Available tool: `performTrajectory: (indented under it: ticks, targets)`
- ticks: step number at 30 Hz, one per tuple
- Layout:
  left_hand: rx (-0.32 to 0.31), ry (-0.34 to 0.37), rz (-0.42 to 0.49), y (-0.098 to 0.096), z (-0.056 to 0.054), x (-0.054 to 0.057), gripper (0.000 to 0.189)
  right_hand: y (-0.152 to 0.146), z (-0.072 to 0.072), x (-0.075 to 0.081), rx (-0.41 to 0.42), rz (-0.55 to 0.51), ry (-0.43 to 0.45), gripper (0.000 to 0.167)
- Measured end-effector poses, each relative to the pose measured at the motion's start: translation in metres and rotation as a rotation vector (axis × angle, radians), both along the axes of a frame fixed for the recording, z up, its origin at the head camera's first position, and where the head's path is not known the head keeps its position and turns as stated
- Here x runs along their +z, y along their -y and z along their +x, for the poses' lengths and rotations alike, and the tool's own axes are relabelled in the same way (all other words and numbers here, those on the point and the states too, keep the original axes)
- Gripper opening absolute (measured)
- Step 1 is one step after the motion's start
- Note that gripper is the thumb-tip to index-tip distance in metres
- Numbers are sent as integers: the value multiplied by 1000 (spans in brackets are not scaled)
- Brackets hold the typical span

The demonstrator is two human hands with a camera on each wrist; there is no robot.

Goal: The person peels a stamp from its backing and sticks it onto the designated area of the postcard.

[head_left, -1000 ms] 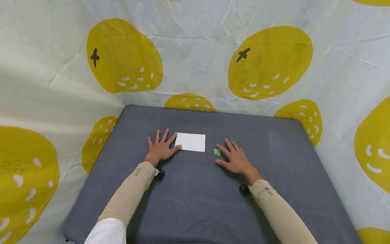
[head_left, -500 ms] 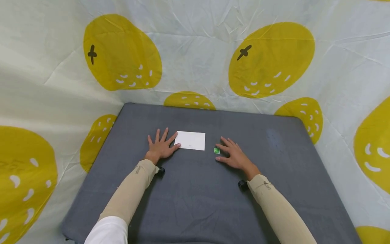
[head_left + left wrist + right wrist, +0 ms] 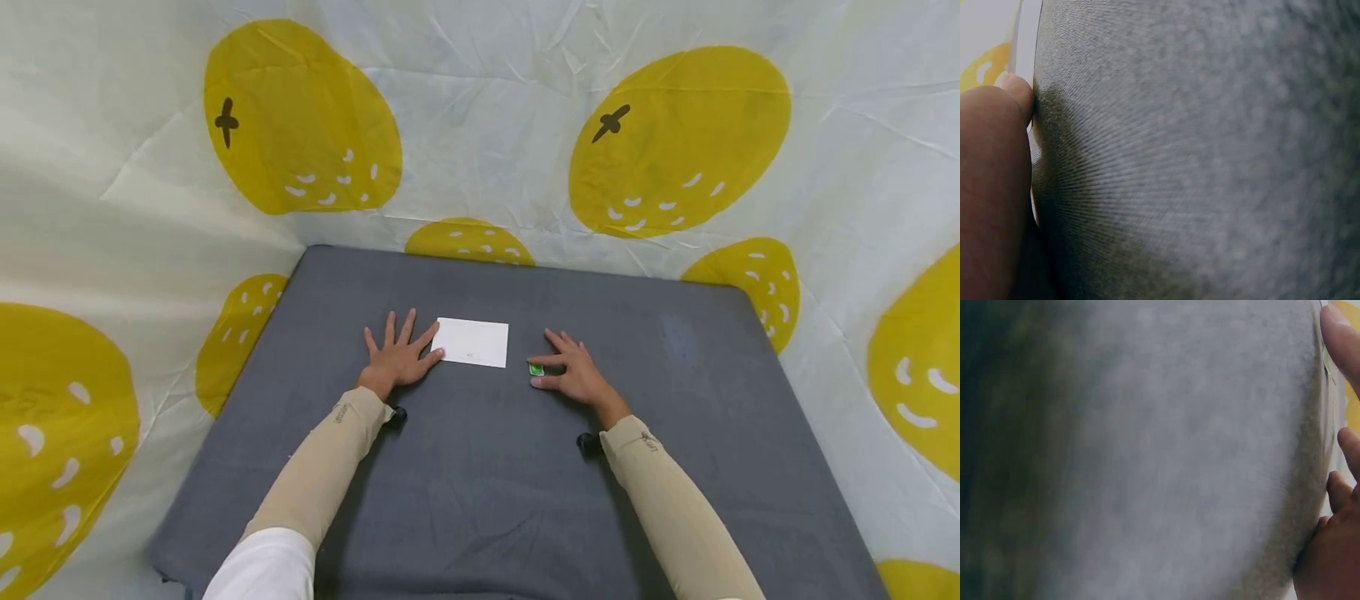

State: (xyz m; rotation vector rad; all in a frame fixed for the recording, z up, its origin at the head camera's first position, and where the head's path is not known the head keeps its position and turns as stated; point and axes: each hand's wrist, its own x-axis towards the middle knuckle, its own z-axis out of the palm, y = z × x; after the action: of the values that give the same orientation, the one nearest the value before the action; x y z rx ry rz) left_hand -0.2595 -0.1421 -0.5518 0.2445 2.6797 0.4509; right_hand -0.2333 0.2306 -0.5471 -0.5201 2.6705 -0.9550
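"Left hand (image 3: 397,367)?"
"Grip spread wide, touching the left edge of the white card (image 3: 470,342) on the grey worktop (image 3: 472,475)."
"And the right hand (image 3: 577,372)?"
"Thumb and forefinger parted, green square (image 3: 537,370) between them."

No text can be read for certain. Dark lettering stands near the cuff of the left sleeve (image 3: 318,467) and of the right sleeve (image 3: 671,504), too small to make out; a faint mark, perhaps print, sits by the near edge of the card (image 3: 471,340).
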Motion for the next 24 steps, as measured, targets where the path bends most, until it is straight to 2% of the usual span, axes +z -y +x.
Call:
performTrajectory:
  ticks: [6, 12, 19, 22, 24]
  targets:
    - [-1, -35, 18, -2, 3, 4, 71, -3, -4, -2, -5, -12, 12, 45]
    - [13, 10, 13, -1, 2, 2, 70, -2, -6, 0, -2, -18, 41, 42]
    - [1, -36, -5, -2, 6, 9, 69, 2, -5, 3, -40, 3, 43, 38]
    - [-1, -34, -4, -2, 6, 7, 70, 3, -3, 2, -51, 1, 33, 35]
    - [4, -18, -1, -2, 4, 3, 70, 4, -2, 1, -61, -4, 30, 34]
